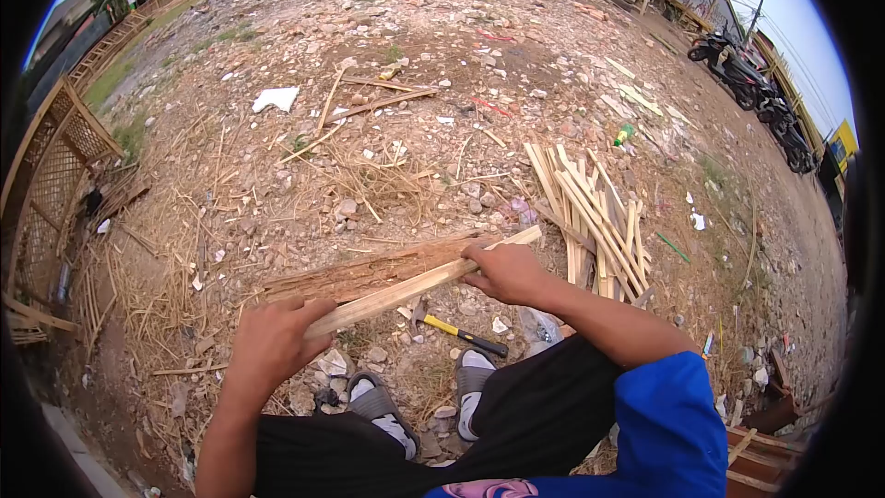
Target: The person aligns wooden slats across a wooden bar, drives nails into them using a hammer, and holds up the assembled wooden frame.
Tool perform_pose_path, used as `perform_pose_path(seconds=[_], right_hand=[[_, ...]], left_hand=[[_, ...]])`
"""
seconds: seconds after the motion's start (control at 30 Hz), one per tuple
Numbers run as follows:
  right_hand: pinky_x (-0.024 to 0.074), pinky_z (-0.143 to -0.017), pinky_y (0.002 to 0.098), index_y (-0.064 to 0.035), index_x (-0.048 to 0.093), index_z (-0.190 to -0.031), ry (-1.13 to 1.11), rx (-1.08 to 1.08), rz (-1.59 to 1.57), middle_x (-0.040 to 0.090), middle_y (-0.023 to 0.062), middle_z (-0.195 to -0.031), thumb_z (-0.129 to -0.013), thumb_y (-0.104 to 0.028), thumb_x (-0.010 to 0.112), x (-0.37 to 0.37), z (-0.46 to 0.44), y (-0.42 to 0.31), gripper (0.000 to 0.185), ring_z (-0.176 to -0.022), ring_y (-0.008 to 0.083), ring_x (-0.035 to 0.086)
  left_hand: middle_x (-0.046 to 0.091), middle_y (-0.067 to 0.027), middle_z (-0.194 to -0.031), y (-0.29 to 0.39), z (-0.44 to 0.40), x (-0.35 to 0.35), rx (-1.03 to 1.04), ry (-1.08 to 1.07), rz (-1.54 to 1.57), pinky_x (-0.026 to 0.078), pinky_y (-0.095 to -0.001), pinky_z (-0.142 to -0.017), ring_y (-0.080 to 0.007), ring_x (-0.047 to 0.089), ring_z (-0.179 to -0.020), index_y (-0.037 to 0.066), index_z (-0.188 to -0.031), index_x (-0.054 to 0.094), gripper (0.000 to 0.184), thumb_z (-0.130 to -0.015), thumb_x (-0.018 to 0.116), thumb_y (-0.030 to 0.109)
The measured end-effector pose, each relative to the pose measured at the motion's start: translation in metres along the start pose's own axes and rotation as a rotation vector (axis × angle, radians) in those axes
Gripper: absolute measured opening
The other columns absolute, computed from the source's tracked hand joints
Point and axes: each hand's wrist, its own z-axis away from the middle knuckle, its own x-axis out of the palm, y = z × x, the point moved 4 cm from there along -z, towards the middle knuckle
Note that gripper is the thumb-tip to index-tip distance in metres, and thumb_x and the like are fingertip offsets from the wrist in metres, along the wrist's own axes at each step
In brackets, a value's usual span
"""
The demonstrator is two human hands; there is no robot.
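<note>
Blue shirt (668, 420) is showing nearest, left hand (274, 337) is gripping the stick (396, 294) at its near end, right hand (510, 273) toward its far end, and it's slanting away rightward beyond the hammer (452, 327).

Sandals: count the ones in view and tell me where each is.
2. One sandal is on the left foot; the other sandal is on the right foot, close to the hammer's handle. No others show.
</note>
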Motion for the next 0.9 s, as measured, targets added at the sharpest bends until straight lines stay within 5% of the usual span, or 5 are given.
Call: perform_pose_path(seconds=[0.47, 0.9], right_hand=[[0.0508, -0.066, 0.0527, -0.0095, 0.06, -0.112, 0.003, 0.023, -0.061, 0.067, 0.018, -0.073, -0.091, -0.041, 0.066, -0.009, -0.002, -0.001, 0.039, -0.077, 0.0396, 0.068], [0.0516, -0.069, 0.053, -0.008, 0.057, -0.113, -0.027, 0.046, -0.114, 0.068, 0.0192, -0.075, -0.091, -0.037, 0.066, -0.018, -0.003, 0.0, 0.038, -0.079, 0.0412, 0.068]], left_hand=[[0.069, -0.009, -0.078, -0.017, -0.002, 0.003, -0.126, 0.087, -0.122, 0.052, -0.0437, -0.068, -0.0297, 0.069, -0.074, 0.014, -0.102, 0.069, 0.047, -0.071, 0.082, 0.048], [0.065, -0.0059, -0.076, -0.025, -0.004, 0.004, -0.135, 0.288, -0.187, 0.05, -0.0424, -0.069, -0.0272, 0.065, -0.077, 0.011, -0.087, 0.065, 0.051, -0.058, 0.089, 0.045]])
